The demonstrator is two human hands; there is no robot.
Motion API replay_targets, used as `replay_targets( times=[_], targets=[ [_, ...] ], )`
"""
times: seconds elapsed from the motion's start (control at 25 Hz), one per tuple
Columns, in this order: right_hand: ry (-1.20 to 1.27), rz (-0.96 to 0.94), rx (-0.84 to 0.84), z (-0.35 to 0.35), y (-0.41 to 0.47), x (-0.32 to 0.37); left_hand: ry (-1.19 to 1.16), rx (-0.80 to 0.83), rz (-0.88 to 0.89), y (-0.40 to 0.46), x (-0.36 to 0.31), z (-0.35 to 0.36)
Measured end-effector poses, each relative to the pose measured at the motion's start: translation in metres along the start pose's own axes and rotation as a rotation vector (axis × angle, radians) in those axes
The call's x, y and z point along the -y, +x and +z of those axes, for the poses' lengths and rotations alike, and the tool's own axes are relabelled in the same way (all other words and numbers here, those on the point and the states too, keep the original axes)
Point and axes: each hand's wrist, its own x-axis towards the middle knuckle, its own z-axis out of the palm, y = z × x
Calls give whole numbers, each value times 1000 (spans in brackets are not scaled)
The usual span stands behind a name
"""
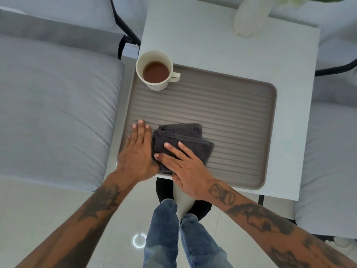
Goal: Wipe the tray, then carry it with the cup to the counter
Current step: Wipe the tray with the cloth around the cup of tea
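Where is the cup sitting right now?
In the head view, the cup of brown liquid stands on the far left corner of the ribbed tray, well away from the dark cloth under both hands.

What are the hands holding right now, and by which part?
Nothing is gripped. The right hand presses flat on the folded dark cloth, on its near half. The left hand lies flat on the tray, near-left corner.
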Motion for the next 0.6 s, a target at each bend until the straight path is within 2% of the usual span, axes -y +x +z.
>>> replay_targets(
  times=[0.04,0.08,0.2,0.24,0.36,0.6],
  targets=[
    [18,-12,-7,-3,-3,-3,-37,1,17,-1,7,-10],
    [30,-17,-15,-6,-7,-7,-61,-72,38,-4,16,-20],
    [17,63,-63,-12,-33,-22,-80,-420,8,-16,35,-26],
    [-8,86,-64,-13,-42,-29,-111,-454,-44,-19,37,-23],
    [-106,71,-53,-17,-46,-38,-231,-368,-153,-20,38,-13],
    [-208,61,-145,-9,30,1,-279,-351,-154,-11,41,-16]
  ],
)
